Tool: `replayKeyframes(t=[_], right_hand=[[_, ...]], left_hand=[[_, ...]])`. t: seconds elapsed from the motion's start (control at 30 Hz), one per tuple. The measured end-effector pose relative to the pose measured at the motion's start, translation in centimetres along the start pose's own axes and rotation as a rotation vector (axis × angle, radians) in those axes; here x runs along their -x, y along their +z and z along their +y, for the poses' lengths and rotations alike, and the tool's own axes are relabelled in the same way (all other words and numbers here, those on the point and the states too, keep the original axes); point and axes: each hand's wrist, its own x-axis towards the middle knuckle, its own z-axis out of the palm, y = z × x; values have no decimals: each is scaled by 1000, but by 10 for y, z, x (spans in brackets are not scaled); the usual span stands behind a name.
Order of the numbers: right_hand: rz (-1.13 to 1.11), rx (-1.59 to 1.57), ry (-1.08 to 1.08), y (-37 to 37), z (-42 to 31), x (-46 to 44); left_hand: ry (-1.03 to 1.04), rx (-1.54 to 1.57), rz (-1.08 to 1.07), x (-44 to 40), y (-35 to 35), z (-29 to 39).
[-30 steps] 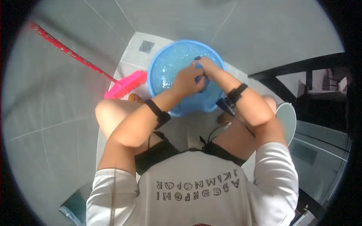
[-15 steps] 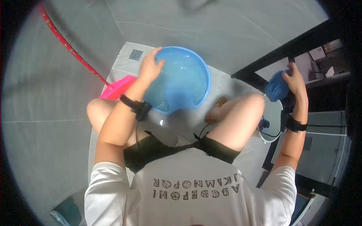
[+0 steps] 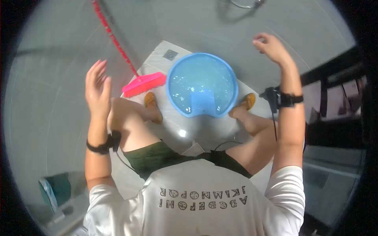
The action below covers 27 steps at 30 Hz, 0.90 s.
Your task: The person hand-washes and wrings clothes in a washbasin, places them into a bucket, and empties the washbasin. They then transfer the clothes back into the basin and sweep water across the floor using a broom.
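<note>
In the head view, my left hand [image 3: 97, 88] is raised above my left knee. Its fingers are stretched out, with the thumb apart, and it holds nothing. My right hand [image 3: 271, 48] is up at the right, beyond the basin's right side. Its fingers bend loosely with a gap between them, and nothing shows in it. Between my feet stands a round blue basin [image 3: 169, 88] of water, with light glinting off ripples. Neither hand touches it.
A pink broom [image 3: 145, 83] with a red patterned handle [image 3: 112, 36] leans on the wall left of the basin. Behind it a floor drain [image 3: 170, 54] sits in the corner. A dark door frame [image 3: 330, 65] stands at right, and a curved metal fitting [image 3: 246, 6] at top.
My right hand has let go of the blue cloth and swung up and left; the cloth is out of sight. My left hand has left the basin's rim and moved left.
</note>
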Motion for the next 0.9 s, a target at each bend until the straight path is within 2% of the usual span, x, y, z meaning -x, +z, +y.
replayKeyframes(t=[0.1, 0.13, 0.17, 0.2, 0.23, 0.27, 0.3, 0.33, 0.37, 0.43, 0.47, 0.5, 0.53, 0.6, 0.63, 0.7, 0.73, 0.77, 0.83, 0.87, 0.9], right_hand=[[-48, 205, 24, 86, 65, -84], [-64, 274, 67, 124, 98, -108], [21, 315, 107, 173, 151, -129], [-60, 343, 51, 206, 183, -126], [-195, 210, 366, 223, 191, -112], [-204, 301, 266, 261, 257, -118], [-444, 507, 128, 260, 271, -99], [-396, 238, 558, 288, 282, -98], [-359, 98, 579, 307, 312, -92], [-196, 53, 598, 308, 304, -73], [-122, 40, 572, 321, 326, -70], [-45, 31, 548, 341, 359, -73], [-38, 34, 547, 341, 369, -69], [-150, 25, 532, 357, 331, -65], [-152, 34, 527, 360, 327, -71], [93, -515, 703, 370, 325, -48], [-45, -377, 583, 378, 338, -42], [-41, -381, 589, 368, 316, -33], [-112, 44, 528, 322, 239, -18], [-203, -162, 512, 314, 232, -13], [-193, -170, 507, 321, 235, -8]], left_hand=[[-123, -223, 131, 57, -69, -12], [-176, -306, 185, 87, -93, -23], [-226, -389, 240, 118, -114, -34], [-292, -446, 273, 151, -133, -38], [-360, -500, 309, 191, -150, -42], [-495, -675, 268, 243, -174, -56], [-594, -731, 262, 285, -184, -46], [-675, -1072, 119, 329, -206, -44], [-816, -1196, 99, 388, -211, -42], [-1298, -1022, 92, 451, -204, 6], [-1175, -561, 497, 589, -241, -21], [-1405, -893, 97, 592, -225, 13], [-1502, -977, -128, 579, -208, 37], [-1566, -946, -302, 588, -208, 45], [-1546, -924, -341, 585, -205, 46], [-1471, -910, -393, 579, -201, 33], [-1418, -908, -394, 578, -198, 22], [-1378, -904, -382, 576, -196, 9], [-1370, -864, -304, 568, -186, -25], [-1394, -840, -240, 568, -178, -48], [-1337, -790, -228, 569, -172, -65]])
